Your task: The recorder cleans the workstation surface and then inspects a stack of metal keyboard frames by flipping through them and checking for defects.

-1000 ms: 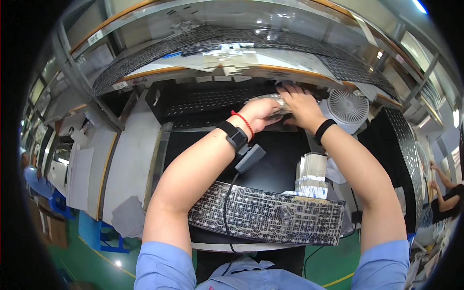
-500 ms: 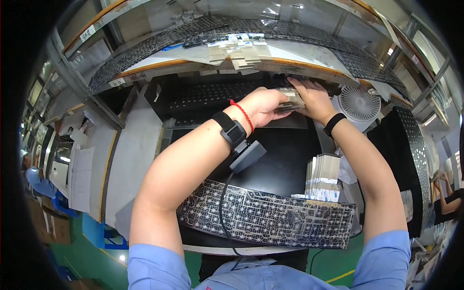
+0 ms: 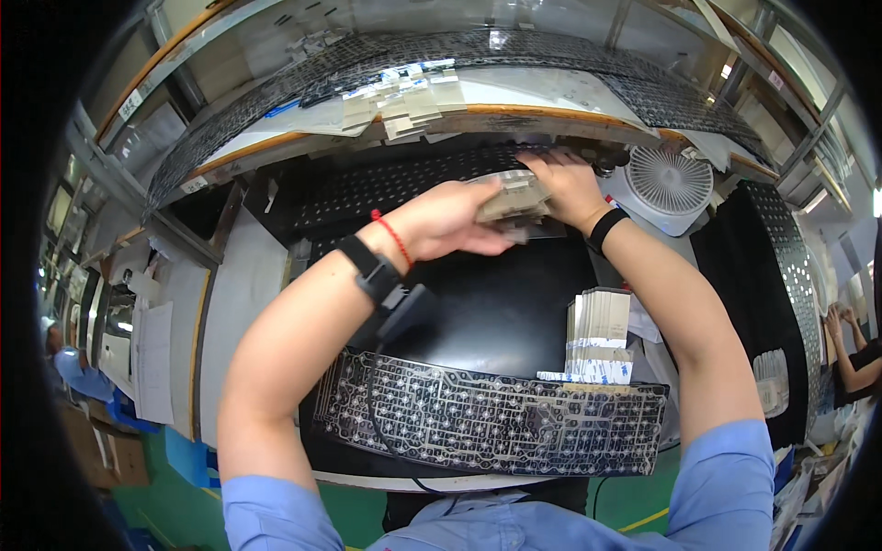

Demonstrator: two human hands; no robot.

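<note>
A stack of thin beige-grey strips (image 3: 516, 200), slightly blurred, is held between my two hands above the far part of the black work surface (image 3: 478, 298). My left hand (image 3: 446, 220) closes on its left end, thumb above and fingers below. My right hand (image 3: 568, 188) grips its right end, with some of its fingers hidden. A dark keyboard circuit sheet (image 3: 496, 413) with pale traces lies along the near edge. At its far right side stands another stack of beige strips (image 3: 599, 321) with white-and-blue ends.
A perforated black panel (image 3: 377, 197) stands behind my hands. The shelf (image 3: 542, 96) above bears more strips (image 3: 404, 99) and circuit sheets. A white round fan (image 3: 669, 184) sits at the back right. A cable runs from my left wrist across the sheet. Other people work at both sides.
My left hand has moved left and a little nearer, and the strips between my hands have shifted left with it. My right hand has moved slightly left. The whole view has shifted a little.
</note>
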